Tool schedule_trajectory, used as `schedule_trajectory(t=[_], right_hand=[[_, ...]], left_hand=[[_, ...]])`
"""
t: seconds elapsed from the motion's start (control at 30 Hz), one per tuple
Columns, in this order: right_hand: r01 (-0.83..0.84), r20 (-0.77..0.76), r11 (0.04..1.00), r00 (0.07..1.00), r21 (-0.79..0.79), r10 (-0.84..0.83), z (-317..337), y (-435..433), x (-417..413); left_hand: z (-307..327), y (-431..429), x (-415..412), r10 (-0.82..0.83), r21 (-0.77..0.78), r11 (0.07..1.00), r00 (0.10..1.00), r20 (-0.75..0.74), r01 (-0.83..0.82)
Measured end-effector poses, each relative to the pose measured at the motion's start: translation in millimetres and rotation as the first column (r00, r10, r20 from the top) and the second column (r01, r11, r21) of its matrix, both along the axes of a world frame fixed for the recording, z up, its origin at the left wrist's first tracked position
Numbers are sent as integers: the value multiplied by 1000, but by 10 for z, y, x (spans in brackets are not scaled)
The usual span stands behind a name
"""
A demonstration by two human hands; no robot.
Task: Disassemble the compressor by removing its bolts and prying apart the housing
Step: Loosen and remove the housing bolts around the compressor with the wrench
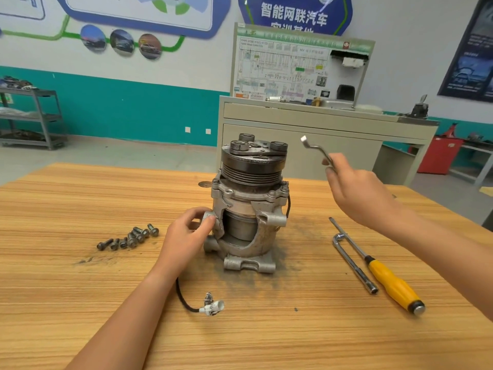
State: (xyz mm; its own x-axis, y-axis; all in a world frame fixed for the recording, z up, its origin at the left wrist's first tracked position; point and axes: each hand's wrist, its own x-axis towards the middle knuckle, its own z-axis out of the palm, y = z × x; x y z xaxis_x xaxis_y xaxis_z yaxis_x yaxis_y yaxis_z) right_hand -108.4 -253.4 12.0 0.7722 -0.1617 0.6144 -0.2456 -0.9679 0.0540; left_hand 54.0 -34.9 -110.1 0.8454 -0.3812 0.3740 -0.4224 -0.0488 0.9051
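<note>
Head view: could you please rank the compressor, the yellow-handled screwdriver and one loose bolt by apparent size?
1. compressor
2. yellow-handled screwdriver, long but thin and nearer the camera, so this is less sure
3. one loose bolt, clearly smallest

— What could be read back there?
— A blue sign on the wall carried white characters, "智能网联汽车", with a second line cut off by a board.
— And the board?
— It showed "HV" near its top; its other print was too small to read.
</note>
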Motion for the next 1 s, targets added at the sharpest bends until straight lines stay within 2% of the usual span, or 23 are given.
schedule_trajectory(t=[0.13, 0.37, 0.57, 0.8, 1.0], right_hand=[[117, -246, 992, 964, 55, -100, 1, 83, -142], [134, -423, 989, 901, 60, -96, 53, 241, -111], [225, -449, 962, 851, -156, -272, 108, 299, -20], [216, -445, 893, 806, -394, -391, 191, 388, -18], [190, -494, 865, 755, -465, -431, 184, 458, 38]], left_hand=[[5, -2, -13, 1, 8, 1000, 1000, -6, -1], [18, 13, -30, 2, 11, 1000, 1000, 0, -2], [35, 13, -39, 2, 23, 1000, 1000, 1, -2], [15, 30, -27, 2, 30, 1000, 1000, -23, -1], [42, 30, -51, 2, 42, 999, 1000, -2, -2]])
